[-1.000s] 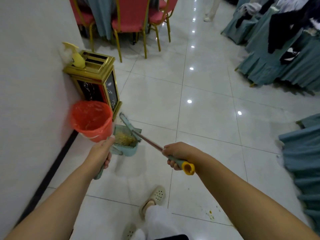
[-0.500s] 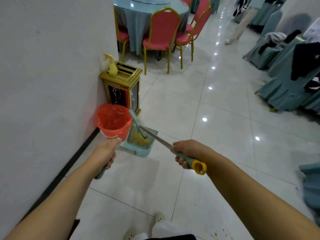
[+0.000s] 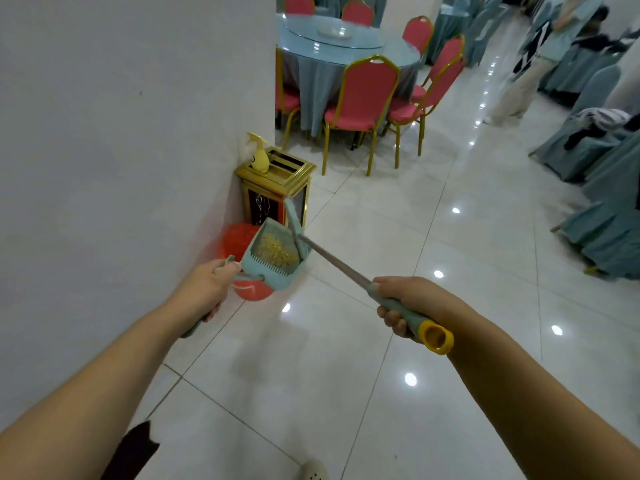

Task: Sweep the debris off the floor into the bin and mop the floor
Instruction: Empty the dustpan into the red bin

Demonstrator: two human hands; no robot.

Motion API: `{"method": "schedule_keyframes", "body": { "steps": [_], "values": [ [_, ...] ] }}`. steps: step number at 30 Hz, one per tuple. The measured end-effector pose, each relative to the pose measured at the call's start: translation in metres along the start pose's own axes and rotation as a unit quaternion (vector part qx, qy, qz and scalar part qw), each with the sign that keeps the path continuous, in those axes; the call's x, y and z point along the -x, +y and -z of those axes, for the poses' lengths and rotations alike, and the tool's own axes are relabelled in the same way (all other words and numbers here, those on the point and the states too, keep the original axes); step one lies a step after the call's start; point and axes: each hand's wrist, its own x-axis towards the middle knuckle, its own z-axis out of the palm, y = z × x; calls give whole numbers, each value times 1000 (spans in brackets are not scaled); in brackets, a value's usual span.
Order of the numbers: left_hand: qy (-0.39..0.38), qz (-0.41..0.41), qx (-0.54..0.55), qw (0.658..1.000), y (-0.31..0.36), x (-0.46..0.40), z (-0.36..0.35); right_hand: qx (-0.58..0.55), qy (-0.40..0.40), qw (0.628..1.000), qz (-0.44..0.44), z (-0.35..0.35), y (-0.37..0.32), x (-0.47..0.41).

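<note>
A teal dustpan (image 3: 273,252) full of yellow debris (image 3: 277,251) hangs tilted over the red-lined bin (image 3: 239,242) by the wall. My left hand (image 3: 207,289) grips the dustpan's handle. My right hand (image 3: 412,303) grips the broom handle (image 3: 339,263) near its yellow end cap. The broom head (image 3: 294,220) stands at the dustpan's right edge. The dustpan hides much of the bin.
A gold ash bin (image 3: 277,192) with a yellow spray bottle (image 3: 259,156) on top stands against the white wall behind the red bin. Red chairs (image 3: 360,109) ring a round table beyond. Covered chairs line the right side. A person (image 3: 530,64) walks far right.
The dustpan has risen from beside the bin to above its mouth and tilted. Both hands moved forward and up, and my view lifted toward the table.
</note>
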Motion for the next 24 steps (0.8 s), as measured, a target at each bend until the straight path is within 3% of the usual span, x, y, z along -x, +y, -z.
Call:
{"method": "schedule_keyframes", "body": {
  "steps": [5,9,16,24],
  "values": [
    [17,-34,-125,991,5,-12,8,-4,-38,999,27,-6,-14,-11],
    [17,-63,-284,957,6,-25,12,-10,-63,998,29,-21,-23,-25],
    [-62,-91,-515,850,-14,-47,2,20,-62,998,5,-43,-31,-57],
    [-168,-100,-642,741,-38,-65,-19,-41,-68,997,-13,-47,-27,-92]
  ]
}}
